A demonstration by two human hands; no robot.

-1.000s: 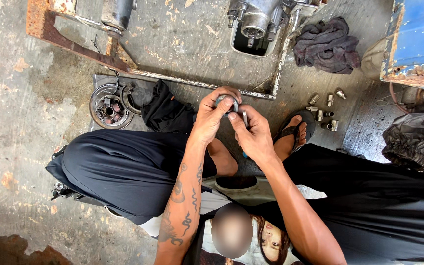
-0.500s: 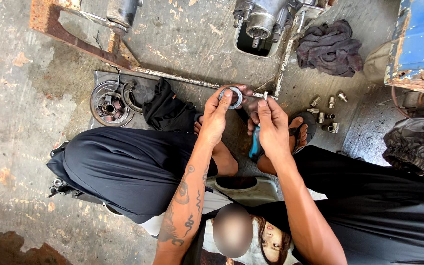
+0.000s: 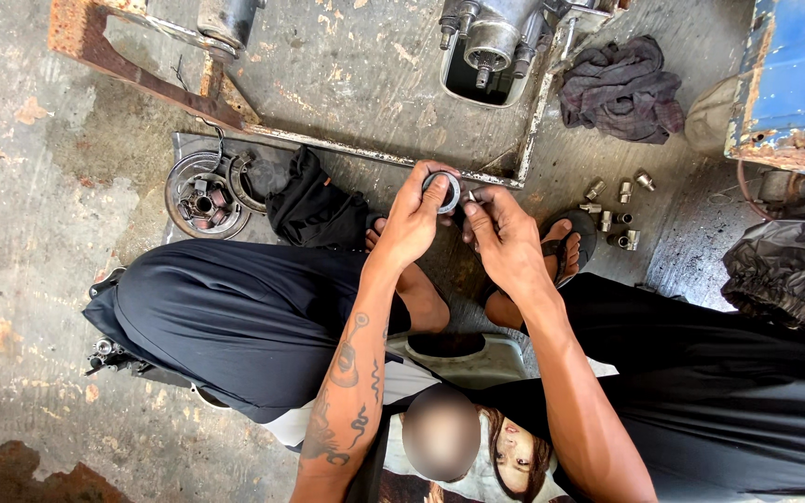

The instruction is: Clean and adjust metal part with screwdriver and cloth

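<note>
Head view, step in hand: judged from the grip, a small round metal ring (image 3: pixel 442 191) is being turned over and checked between both hands, above the feet.
Left hand (image 3: pixel 412 224): closed on the ring, thumb and fingers pinching its rim from 7 o'clock.
Right hand (image 3: pixel 505 237): fingers curled at the ring's 4 o'clock side; it seems to pinch a small pin-like part, but whether it grips the ring itself I cannot tell.
Ring's place: at 12 o'clock from the knees, just short of the rusty frame (image 3: pixel 393 158).
Next move calls for: probably a steady pinch and fine fingertip alignment.
Counts: one ring; one round drum part (image 3: pixel 202 196) at 9 o'clock; two dark rags (image 3: pixel 314 210); about seven small metal fittings (image 3: pixel 617 216) at 3 o'clock; one motor housing (image 3: pixel 491 47) at 12 o'clock.
</note>
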